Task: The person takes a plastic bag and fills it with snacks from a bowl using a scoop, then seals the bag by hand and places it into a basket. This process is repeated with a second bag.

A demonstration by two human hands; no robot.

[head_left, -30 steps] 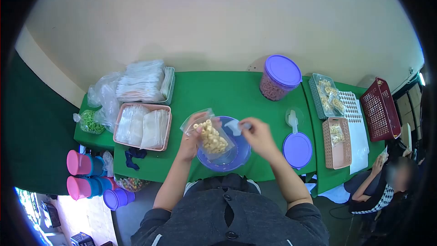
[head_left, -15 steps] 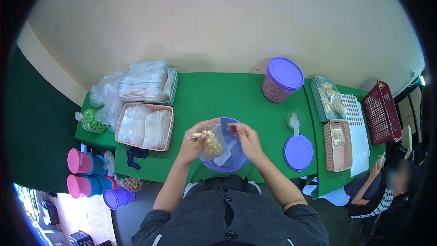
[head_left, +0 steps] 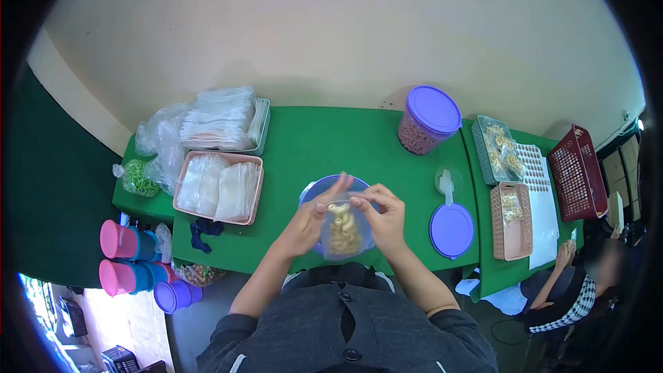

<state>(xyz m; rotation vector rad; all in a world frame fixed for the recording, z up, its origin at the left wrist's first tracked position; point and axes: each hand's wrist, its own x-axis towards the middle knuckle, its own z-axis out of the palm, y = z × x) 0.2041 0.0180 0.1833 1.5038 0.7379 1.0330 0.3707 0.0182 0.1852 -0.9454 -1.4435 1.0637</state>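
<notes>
A small clear plastic bag (head_left: 343, 236) of pale, ring-shaped snack pieces hangs upright between my hands, in front of my body. My right hand (head_left: 385, 215) pinches the bag's upper edge between thumb and fingers. At the bag's upper left, my left hand (head_left: 304, 226) holds the edge near its thumb, with the other fingers stretched upward. Beneath them stands a purple tub (head_left: 314, 190), mostly hidden by the bag and hands; its contents are not visible now.
Left: a pink basket (head_left: 181, 208) of clear bags and stacked white packets (head_left: 219, 121). Right: a purple-lidded jar (head_left: 418, 135), a purple lid (head_left: 452, 230), a white scoop (head_left: 447, 186) and a pink basket (head_left: 512, 238) with filled bags. A seated person (head_left: 573, 297) is at the far right.
The bag has moved slightly right and turned more upright. My right hand has come in to its top edge and pinches it. My left fingers have straightened upward.
</notes>
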